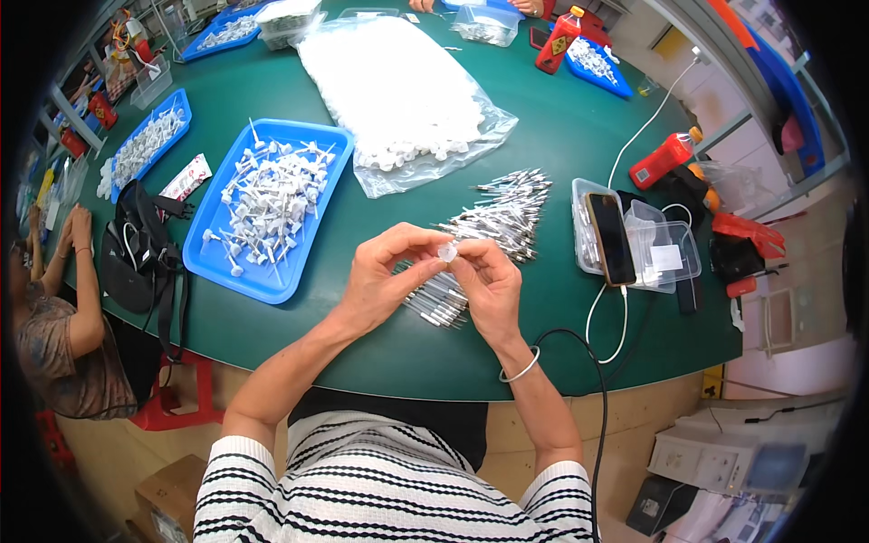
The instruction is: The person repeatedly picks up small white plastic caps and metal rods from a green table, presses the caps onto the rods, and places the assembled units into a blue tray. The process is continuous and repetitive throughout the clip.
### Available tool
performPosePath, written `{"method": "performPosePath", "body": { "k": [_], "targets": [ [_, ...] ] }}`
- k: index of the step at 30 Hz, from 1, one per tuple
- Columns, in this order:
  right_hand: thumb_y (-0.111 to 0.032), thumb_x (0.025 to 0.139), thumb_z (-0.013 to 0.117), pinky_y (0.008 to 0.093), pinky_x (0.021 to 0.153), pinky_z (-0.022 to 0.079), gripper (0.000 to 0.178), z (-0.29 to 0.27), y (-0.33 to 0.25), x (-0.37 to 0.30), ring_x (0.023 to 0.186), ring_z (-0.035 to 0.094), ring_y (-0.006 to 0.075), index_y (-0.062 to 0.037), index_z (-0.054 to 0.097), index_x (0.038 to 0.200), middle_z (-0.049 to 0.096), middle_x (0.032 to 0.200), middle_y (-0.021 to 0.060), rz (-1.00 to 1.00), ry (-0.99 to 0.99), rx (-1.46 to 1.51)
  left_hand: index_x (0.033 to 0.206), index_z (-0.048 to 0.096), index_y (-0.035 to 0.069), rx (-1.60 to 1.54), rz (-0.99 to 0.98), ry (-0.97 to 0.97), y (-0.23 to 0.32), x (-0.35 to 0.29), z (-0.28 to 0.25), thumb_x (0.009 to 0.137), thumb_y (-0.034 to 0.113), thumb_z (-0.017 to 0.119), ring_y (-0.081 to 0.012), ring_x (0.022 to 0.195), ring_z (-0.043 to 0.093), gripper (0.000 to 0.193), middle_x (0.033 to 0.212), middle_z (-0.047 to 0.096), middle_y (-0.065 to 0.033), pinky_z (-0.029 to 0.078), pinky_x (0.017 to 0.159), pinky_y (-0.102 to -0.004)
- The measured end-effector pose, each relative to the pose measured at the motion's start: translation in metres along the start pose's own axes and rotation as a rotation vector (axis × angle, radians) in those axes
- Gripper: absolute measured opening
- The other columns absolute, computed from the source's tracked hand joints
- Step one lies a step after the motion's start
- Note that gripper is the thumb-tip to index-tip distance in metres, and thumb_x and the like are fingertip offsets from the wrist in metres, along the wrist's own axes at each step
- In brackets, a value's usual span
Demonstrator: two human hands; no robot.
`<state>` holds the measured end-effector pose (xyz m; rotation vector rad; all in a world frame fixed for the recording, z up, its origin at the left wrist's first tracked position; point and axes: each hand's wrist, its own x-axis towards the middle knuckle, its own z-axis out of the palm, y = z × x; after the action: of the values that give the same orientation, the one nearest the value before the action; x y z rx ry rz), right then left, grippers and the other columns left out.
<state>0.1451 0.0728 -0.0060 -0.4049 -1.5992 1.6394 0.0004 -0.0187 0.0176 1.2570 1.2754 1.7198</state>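
My left hand (385, 279) and my right hand (491, 288) meet over the table, fingertips pinched together on one small translucent white plastic piece (447, 252). Its exact kind is too small to tell. Under and just beyond my hands lie many thin metal-and-white rods: a loose pile (511, 217) on the far side and a neater row (438, 300) on the near side, partly covered by my fingers. To the left, a blue tray (285, 286) holds a heap of white pieces on thin stems (272, 201).
A large clear bag of white pieces (389, 81) lies beyond my hands. On the right are a phone (610, 237) with a white cable, clear plastic boxes (665, 262) and a red bottle (663, 161). A black bag (131, 244) sits left, near another person (68, 335).
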Motion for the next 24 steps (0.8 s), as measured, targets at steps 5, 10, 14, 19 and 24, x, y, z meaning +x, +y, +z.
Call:
{"method": "performPosePath", "body": {
  "k": [5, 10, 14, 19, 24],
  "targets": [
    [-0.002, 0.090, 0.065, 0.0268, 0.085, 0.049, 0.012, -0.0012, 0.0021, 0.0027, 0.091, 0.063, 0.0127, 0.0018, 0.063, 0.101, 0.063, 0.098, 0.0058, -0.022, 0.033, 0.012, 0.114, 0.061, -0.003, -0.030, -0.038, 0.042, -0.0032, -0.0040, 0.0003, 0.087, -0.003, 0.066, -0.0099, 0.092, 0.060, 0.027, 0.101, 0.063, -0.0053, 0.050, 0.084, -0.0246],
    [0.000, 0.090, 0.065, 0.0265, 0.085, 0.049, 0.012, -0.0006, 0.0047, 0.0016, 0.092, 0.063, 0.0127, 0.0018, 0.062, 0.101, 0.063, 0.098, 0.0057, -0.024, 0.033, 0.026, 0.107, 0.062, -0.003, -0.045, -0.036, 0.049, -0.0021, -0.0026, 0.0015, 0.089, -0.001, 0.065, -0.0093, 0.090, 0.060, 0.018, 0.100, 0.062, -0.0054, 0.050, 0.083, -0.0239],
    [-0.001, 0.090, 0.065, 0.0264, 0.086, 0.049, 0.012, 0.0003, 0.0037, 0.0017, 0.093, 0.062, 0.0125, 0.0017, 0.062, 0.101, 0.063, 0.098, 0.0053, -0.014, 0.026, 0.033, 0.100, 0.064, -0.003, -0.038, -0.006, 0.082, -0.0060, -0.0021, -0.0011, 0.088, 0.001, 0.065, -0.0115, 0.087, 0.064, 0.012, 0.096, 0.065, -0.0070, 0.052, 0.080, -0.0254],
    [-0.001, 0.089, 0.066, 0.0260, 0.085, 0.048, 0.012, -0.0003, 0.0059, 0.0011, 0.091, 0.061, 0.0113, 0.0007, 0.063, 0.101, 0.063, 0.097, 0.0038, -0.023, 0.056, -0.005, 0.098, 0.065, -0.003, -0.041, -0.056, 0.094, -0.0011, -0.0028, -0.0006, 0.088, 0.001, 0.065, -0.0116, 0.086, 0.064, 0.010, 0.095, 0.064, -0.0070, 0.053, 0.077, -0.0252],
    [-0.001, 0.088, 0.067, 0.0257, 0.083, 0.047, 0.013, 0.0008, 0.0018, 0.0003, 0.089, 0.060, 0.0108, -0.0004, 0.063, 0.100, 0.064, 0.097, 0.0030, -0.071, 0.094, -0.097, 0.096, 0.065, -0.002, 0.006, -0.036, 0.090, -0.0030, -0.0037, -0.0001, 0.088, 0.001, 0.066, -0.0111, 0.084, 0.063, 0.009, 0.094, 0.065, -0.0065, 0.053, 0.076, -0.0248]
  ]
}}
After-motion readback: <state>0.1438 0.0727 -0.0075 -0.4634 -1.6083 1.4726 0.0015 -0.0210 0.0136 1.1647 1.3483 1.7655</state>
